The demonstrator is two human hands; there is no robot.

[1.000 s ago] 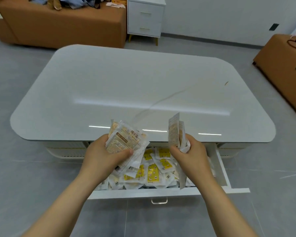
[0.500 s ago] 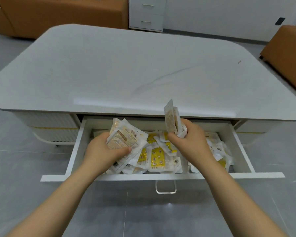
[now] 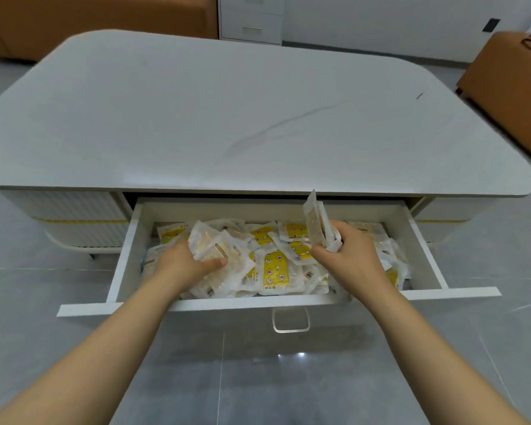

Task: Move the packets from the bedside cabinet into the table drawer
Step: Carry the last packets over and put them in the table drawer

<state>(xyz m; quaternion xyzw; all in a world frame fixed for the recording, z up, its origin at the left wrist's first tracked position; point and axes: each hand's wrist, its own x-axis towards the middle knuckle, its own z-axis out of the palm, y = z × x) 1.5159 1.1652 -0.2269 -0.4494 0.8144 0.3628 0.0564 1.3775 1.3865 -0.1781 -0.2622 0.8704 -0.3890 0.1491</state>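
Left hand (image 3: 181, 266) curled, thumb clamped; right hand (image 3: 350, 256) fisted; both forearms extended forward.

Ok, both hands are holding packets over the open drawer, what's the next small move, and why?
Probably let both bundles go. The left hand grips the left bundle low against the pile in the drawer, and the right hand holds the right bundle upright just above it.

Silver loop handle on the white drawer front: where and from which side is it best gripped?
Likely its lower bar: the silver loop handle hangs centred on the white drawer front, its gap open, so fingers hook in from below and in front. The left hand and right hand each hold white snack packets, so one must empty first.
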